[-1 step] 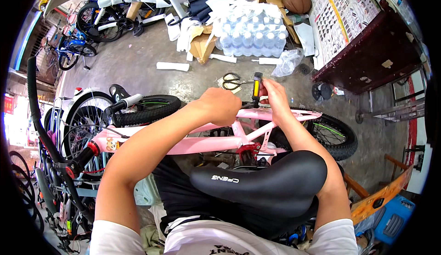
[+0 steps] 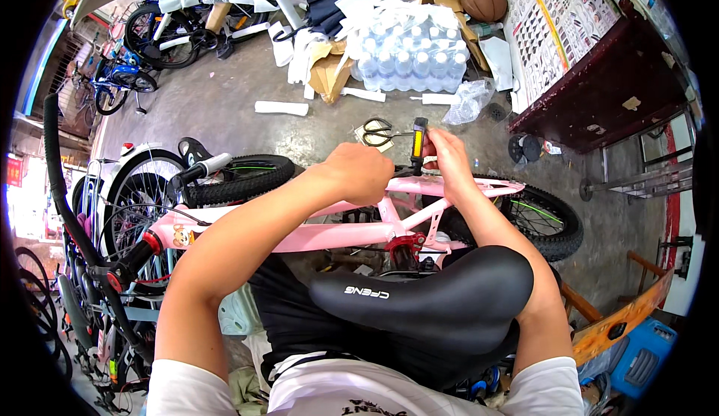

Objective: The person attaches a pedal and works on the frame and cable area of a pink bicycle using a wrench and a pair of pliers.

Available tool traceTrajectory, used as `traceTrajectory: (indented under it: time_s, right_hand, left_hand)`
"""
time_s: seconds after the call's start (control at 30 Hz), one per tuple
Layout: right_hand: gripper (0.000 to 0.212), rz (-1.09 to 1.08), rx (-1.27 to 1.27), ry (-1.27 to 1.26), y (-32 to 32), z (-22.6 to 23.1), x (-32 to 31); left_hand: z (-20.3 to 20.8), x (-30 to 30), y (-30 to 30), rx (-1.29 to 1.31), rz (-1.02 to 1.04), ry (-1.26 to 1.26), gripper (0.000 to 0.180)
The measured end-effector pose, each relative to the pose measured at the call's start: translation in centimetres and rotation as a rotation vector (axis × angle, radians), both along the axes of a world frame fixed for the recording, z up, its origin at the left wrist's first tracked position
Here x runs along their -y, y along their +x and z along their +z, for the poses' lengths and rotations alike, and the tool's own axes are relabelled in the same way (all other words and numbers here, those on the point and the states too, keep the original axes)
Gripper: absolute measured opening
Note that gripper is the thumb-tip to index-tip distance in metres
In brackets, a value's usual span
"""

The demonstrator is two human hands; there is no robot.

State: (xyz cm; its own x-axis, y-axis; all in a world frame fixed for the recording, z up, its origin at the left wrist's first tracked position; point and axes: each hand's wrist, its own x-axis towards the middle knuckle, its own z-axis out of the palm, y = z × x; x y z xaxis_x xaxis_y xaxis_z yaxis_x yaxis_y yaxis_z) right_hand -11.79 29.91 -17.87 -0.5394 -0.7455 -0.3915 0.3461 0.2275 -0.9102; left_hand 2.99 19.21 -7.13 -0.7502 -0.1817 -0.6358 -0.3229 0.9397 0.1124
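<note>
A pink bicycle frame (image 2: 322,237) lies across in front of me, its black saddle (image 2: 427,296) close to my body. Over the frame's far side, my left hand (image 2: 361,172) is closed in a fist; whatever it grips is hidden. Just to its right, my right hand (image 2: 448,158) has its fingers closed around the edge of a black pedal (image 2: 419,143) with a yellow reflector. The pedal stands upright beyond the frame tube. Behind it, black-handled scissors (image 2: 377,133) rest on a small pale card on the floor.
Wrapped bottles (image 2: 412,60) stand on the floor ahead, beside a basketball (image 2: 483,1) and a dark red cabinet (image 2: 599,79). The bike's rear wheel (image 2: 558,225) is at right. Other bicycles (image 2: 142,206) crowd the left. A blue case (image 2: 644,356) sits lower right.
</note>
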Motion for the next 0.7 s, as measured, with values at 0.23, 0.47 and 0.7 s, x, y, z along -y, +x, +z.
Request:
traceTrajectory:
  time_s: [0.23,0.47,0.7]
  right_hand:
    - [0.033,0.008,0.001,0.01,-0.1,-0.7,0.1]
    - [0.032,0.004,-0.007,0.015,-0.3,-0.4,0.3]
    - [0.032,0.016,0.005,-0.005,-0.3,-0.6,-0.1]
  left_hand:
    - [-2.1,0.6,-0.4,-0.033,-0.049,-0.105,0.017]
    - [-11.5,5.0,-2.4,-0.145,-0.072,0.036,0.021]
    - [-10.7,6.5,-0.3,-0.072,-0.121,-0.012,0.018]
